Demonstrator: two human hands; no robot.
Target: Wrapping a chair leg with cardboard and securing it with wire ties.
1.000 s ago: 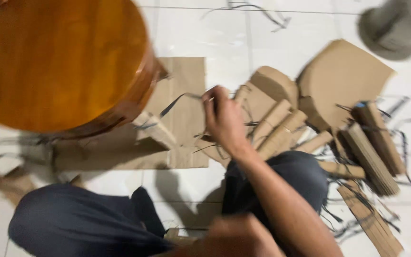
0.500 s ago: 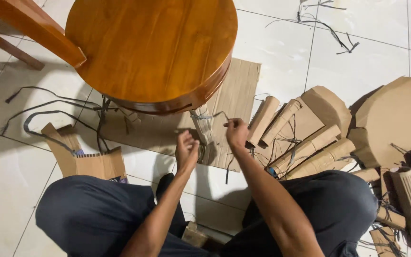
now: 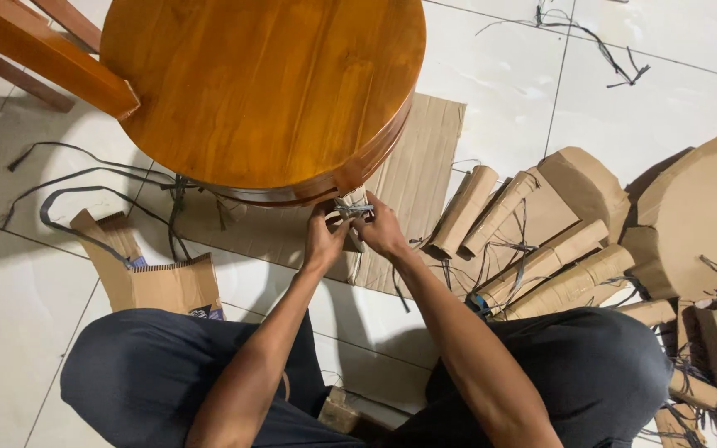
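The round table top [image 3: 263, 87] in the upper middle is glossy orange-brown wood with faint plank lines. The cardboard rolls [image 3: 541, 249] at right are plain tan, the floor tiles [image 3: 18, 332] off-white with dark grout, and the trousers [image 3: 159, 373] below dark blue-grey.

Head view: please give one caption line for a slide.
Both hands, left and right, grip a cardboard-wrapped leg under a round wooden table.

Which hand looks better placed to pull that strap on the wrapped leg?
Probably the right hand: its fingers lie on the strap around the cardboard-wrapped leg. The left hand sits just below, seemingly steadying the wrap.
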